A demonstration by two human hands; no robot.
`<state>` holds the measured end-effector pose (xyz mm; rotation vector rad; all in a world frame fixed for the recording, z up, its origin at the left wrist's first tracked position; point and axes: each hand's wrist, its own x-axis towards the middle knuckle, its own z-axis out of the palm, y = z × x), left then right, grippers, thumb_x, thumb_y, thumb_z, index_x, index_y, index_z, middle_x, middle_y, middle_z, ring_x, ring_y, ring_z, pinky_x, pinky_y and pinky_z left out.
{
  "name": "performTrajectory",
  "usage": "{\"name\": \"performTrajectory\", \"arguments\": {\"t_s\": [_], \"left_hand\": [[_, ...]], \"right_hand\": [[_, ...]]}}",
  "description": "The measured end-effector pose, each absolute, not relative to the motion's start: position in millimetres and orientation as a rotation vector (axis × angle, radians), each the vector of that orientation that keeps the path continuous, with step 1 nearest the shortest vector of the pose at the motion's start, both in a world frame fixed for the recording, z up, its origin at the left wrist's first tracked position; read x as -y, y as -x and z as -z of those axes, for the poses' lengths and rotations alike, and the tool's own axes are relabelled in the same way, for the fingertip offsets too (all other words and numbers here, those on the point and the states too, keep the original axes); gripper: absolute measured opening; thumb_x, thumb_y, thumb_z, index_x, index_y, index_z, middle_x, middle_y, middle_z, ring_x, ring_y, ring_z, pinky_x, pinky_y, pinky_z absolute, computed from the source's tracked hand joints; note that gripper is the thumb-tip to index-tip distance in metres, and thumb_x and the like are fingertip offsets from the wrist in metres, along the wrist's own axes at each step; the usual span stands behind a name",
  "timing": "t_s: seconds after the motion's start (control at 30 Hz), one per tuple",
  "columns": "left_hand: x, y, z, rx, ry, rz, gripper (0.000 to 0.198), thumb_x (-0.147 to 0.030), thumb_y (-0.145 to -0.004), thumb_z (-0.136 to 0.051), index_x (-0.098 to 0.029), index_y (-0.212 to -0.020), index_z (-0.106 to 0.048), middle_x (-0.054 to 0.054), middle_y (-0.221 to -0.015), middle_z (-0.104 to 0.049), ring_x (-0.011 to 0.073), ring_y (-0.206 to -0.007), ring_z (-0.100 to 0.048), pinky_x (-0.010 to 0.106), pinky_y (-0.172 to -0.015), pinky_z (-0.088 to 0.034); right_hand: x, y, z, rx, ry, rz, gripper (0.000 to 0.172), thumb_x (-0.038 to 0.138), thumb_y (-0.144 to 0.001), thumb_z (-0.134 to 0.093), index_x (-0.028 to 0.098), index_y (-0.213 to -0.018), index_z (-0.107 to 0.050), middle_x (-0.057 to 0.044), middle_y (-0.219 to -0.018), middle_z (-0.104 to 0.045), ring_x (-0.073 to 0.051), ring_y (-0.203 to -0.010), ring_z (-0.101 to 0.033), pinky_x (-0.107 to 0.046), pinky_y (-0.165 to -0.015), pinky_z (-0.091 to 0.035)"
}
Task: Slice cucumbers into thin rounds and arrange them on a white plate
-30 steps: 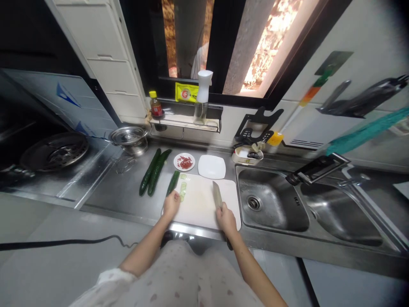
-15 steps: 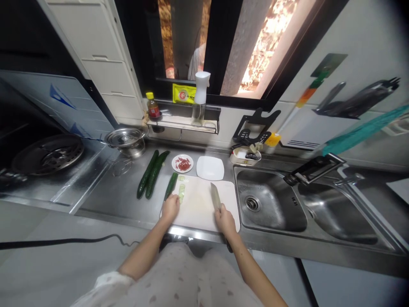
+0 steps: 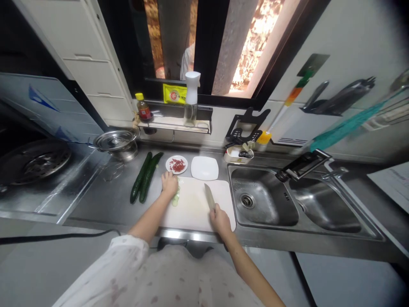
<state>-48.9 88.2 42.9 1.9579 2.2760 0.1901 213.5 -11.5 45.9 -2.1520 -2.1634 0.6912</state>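
My left hand (image 3: 169, 184) rests with curled fingers at the far left of the white cutting board (image 3: 194, 211), covering the cut cucumber, which is almost entirely hidden beneath it. Several pale cucumber slices (image 3: 175, 199) lie just right of my wrist. My right hand (image 3: 220, 220) grips the handle of a knife (image 3: 209, 197) at the board's near right. The blade points away from me and rests on the board. Two whole cucumbers (image 3: 142, 177) lie side by side on the steel counter left of the board.
Behind the board stand a small plate of chopped red bits (image 3: 177, 164) and a white square plate (image 3: 205, 168). A double sink (image 3: 262, 198) with a tap is on the right. A steel pot (image 3: 116, 143) and a stove lie left. Bottles stand on a wall shelf (image 3: 174, 123).
My left hand slid from the board's near left edge forward along the cucumber to its far end. The right hand keeps hold of the knife. My head turned a little right.
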Motion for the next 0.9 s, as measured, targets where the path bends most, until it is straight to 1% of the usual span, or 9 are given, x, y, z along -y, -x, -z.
{"name": "performTrajectory", "arguments": {"t_s": [0.1, 0.2, 0.37, 0.53, 0.63, 0.7, 0.8, 0.83, 0.9], "left_hand": [[-96.7, 50.8, -34.5, -2.255, -2.029, -0.176, 0.031, -0.016, -0.084, -0.048, -0.017, -0.105, -0.07, 0.017, -0.128, -0.051, 0.0347, -0.125, -0.034, 0.057, -0.111, -0.009], [-100.4, 53.2, -28.9, -2.233, -2.048, -0.163, 0.031, -0.016, -0.084, -0.046, -0.016, -0.104, -0.07, 0.018, -0.13, -0.051, 0.0347, -0.127, -0.033, 0.06, -0.112, -0.004], [-102.1, 55.6, -24.8, -2.228, -1.994, -0.155, 0.033, -0.017, -0.087, -0.043, -0.018, -0.109, -0.068, 0.017, -0.124, -0.054, 0.0329, -0.123, -0.037, 0.061, -0.112, -0.007], [-104.1, 57.4, -23.2, -2.209, -2.015, -0.157, 0.032, -0.017, -0.086, -0.045, -0.018, -0.108, -0.067, 0.018, -0.129, -0.052, 0.0342, -0.126, -0.034, 0.062, -0.112, -0.004], [-107.0, 58.3, -24.8, -2.209, -2.006, -0.173, 0.032, -0.016, -0.083, -0.048, -0.018, -0.11, -0.066, 0.018, -0.129, -0.052, 0.0341, -0.125, -0.037, 0.061, -0.112, -0.005], [-108.1, 57.9, -27.6, -2.187, -2.014, -0.188, 0.033, -0.014, -0.082, -0.05, -0.018, -0.111, -0.065, 0.017, -0.122, -0.058, 0.0318, -0.121, -0.043, 0.059, -0.113, -0.004], [-105.5, 54.1, -34.1, -2.104, -2.022, -0.242, 0.027, -0.012, -0.08, -0.052, -0.02, -0.101, -0.066, 0.011, -0.103, -0.067, 0.0268, -0.111, -0.052, 0.055, -0.114, -0.003], [-103.2, 51.7, -36.6, -2.087, -2.0, -0.28, 0.024, -0.012, -0.081, -0.053, -0.021, -0.098, -0.066, 0.01, -0.099, -0.068, 0.0255, -0.108, -0.054, 0.053, -0.114, -0.006], [-96.4, 45.6, -41.4, -2.065, -1.902, -0.379, 0.019, -0.016, -0.082, -0.055, -0.021, -0.096, -0.067, 0.008, -0.096, -0.07, 0.0231, -0.102, -0.058, 0.048, -0.111, -0.019]], "right_hand": [[11.5, -213.8, -45.2, 2.171, 2.143, -0.682, 0.024, 0.019, -0.095, -0.038, 0.014, -0.114, -0.052, -0.005, -0.08, -0.065, -0.015, -0.071, -0.055, -0.023, -0.059, -0.026], [11.5, -214.0, -45.5, 2.17, 2.146, -0.676, 0.023, 0.019, -0.095, -0.038, 0.014, -0.113, -0.052, -0.005, -0.08, -0.064, -0.014, -0.071, -0.054, -0.023, -0.059, -0.026], [11.6, -213.8, -47.0, 2.166, 2.167, -0.696, 0.023, 0.021, -0.096, -0.038, 0.015, -0.112, -0.052, -0.005, -0.082, -0.065, -0.015, -0.073, -0.056, -0.023, -0.06, -0.027], [12.0, -213.9, -46.3, 2.163, 2.153, -0.695, 0.025, 0.021, -0.096, -0.038, 0.015, -0.115, -0.052, -0.006, -0.083, -0.066, -0.016, -0.076, -0.058, -0.023, -0.062, -0.03], [12.4, -214.3, -44.4, 2.155, 2.157, -0.697, 0.024, 0.021, -0.095, -0.038, 0.015, -0.114, -0.052, -0.007, -0.084, -0.066, -0.016, -0.076, -0.059, -0.023, -0.063, -0.03], [12.6, -214.6, -42.3, 2.149, 2.153, -0.689, 0.023, 0.021, -0.095, -0.039, 0.015, -0.112, -0.052, -0.007, -0.084, -0.066, -0.016, -0.076, -0.059, -0.023, -0.062, -0.03], [12.8, -215.4, -38.5, 2.145, 2.148, -0.669, 0.024, 0.021, -0.095, -0.039, 0.015, -0.114, -0.052, -0.007, -0.084, -0.067, -0.016, -0.076, -0.059, -0.023, -0.062, -0.031], [12.8, -215.7, -37.5, 2.145, 2.149, -0.666, 0.024, 0.021, -0.095, -0.039, 0.015, -0.115, -0.052, -0.007, -0.084, -0.067, -0.016, -0.076, -0.059, -0.023, -0.062, -0.031], [13.0, -216.0, -36.5, 2.145, 2.153, -0.668, 0.024, 0.021, -0.095, -0.039, 0.015, -0.114, -0.051, -0.007, -0.084, -0.067, -0.016, -0.076, -0.06, -0.023, -0.062, -0.031]]}}
